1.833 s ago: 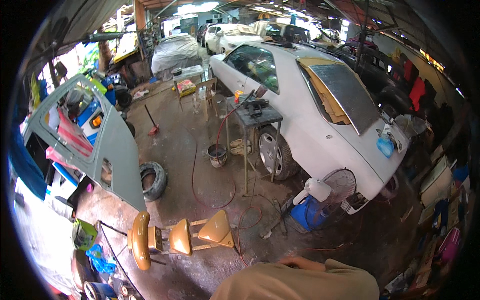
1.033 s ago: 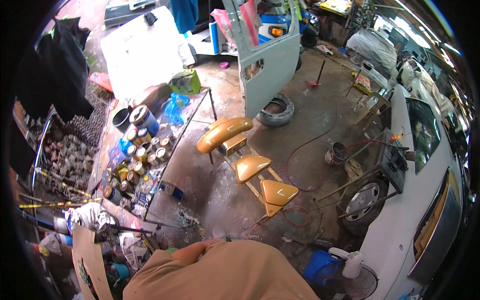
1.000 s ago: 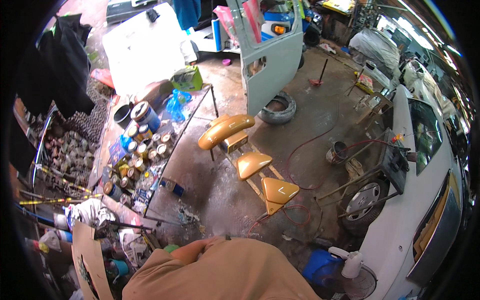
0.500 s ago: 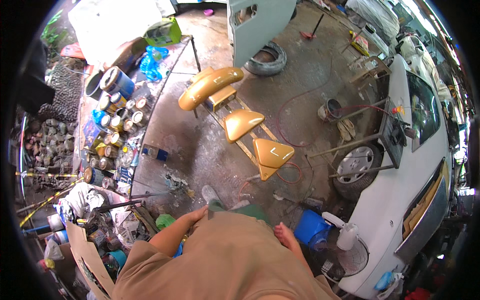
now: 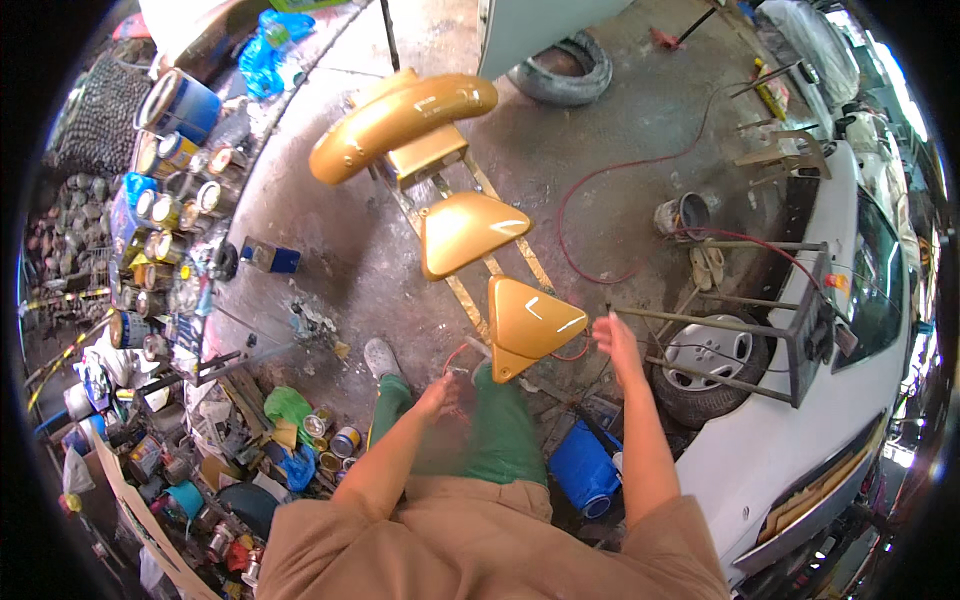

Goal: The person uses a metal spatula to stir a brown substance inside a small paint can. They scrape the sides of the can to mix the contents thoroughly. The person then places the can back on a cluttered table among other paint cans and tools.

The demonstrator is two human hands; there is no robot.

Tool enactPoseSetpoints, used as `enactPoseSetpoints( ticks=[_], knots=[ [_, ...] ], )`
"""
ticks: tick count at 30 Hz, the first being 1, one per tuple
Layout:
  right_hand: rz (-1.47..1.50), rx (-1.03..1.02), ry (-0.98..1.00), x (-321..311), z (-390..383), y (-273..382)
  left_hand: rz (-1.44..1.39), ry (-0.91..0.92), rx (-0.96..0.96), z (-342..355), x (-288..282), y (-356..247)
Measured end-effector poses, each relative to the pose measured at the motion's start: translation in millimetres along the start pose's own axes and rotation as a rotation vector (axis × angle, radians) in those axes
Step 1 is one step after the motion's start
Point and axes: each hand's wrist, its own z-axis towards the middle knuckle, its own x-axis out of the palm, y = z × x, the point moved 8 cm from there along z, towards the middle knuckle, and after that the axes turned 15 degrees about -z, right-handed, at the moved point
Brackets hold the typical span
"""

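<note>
Golden, glossy painted panels rest in a row on a narrow frame [image 5: 540,262] of taped rails. Nearest to me is a triangular panel [image 5: 530,325]; beyond it lies a rounded side panel [image 5: 470,235]. A curved fender [image 5: 410,125] sits at the far end, above a box-shaped gold piece [image 5: 428,155]. My right hand [image 5: 614,345] is raised just right of the triangular panel, apart from it, its fingers stretched out and holding nothing. My left hand [image 5: 442,395] reaches forward, left of and below that panel; its fingers are somewhat blurred but look apart, with nothing in them.
Several paint cans [image 5: 190,190] crowd the left side. On the right stand a white car [image 5: 740,480], a metal stand [image 5: 800,330] and a bucket [image 5: 683,215]. A red hose [image 5: 600,175] crosses the floor. A blue container [image 5: 585,465] stands by my right arm; a tire [image 5: 565,75] lies beyond.
Both hands have come forward from beside my body toward the triangular panel, leaving the left side of my shirt. The panels appear nearer and larger, and the view has shifted.
</note>
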Motion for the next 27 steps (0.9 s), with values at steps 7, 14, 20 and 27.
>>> enactPoseSetpoints(
  ticks=[7,14,20,27],
  knots=[
    [-0.215,-0.053,0.247,72,169,14,-0.414,0.01,0.371,81,48,-55],
    [-0.274,0.221,0.584,124,192,-17,-0.564,0.167,0.399,72,83,-92],
    [-0.212,0.147,0.576,130,185,-15,-0.575,0.182,0.431,72,91,-90],
    [-0.137,0.192,0.497,130,176,-11,-0.504,0.111,0.412,71,84,-87]
  ],
)
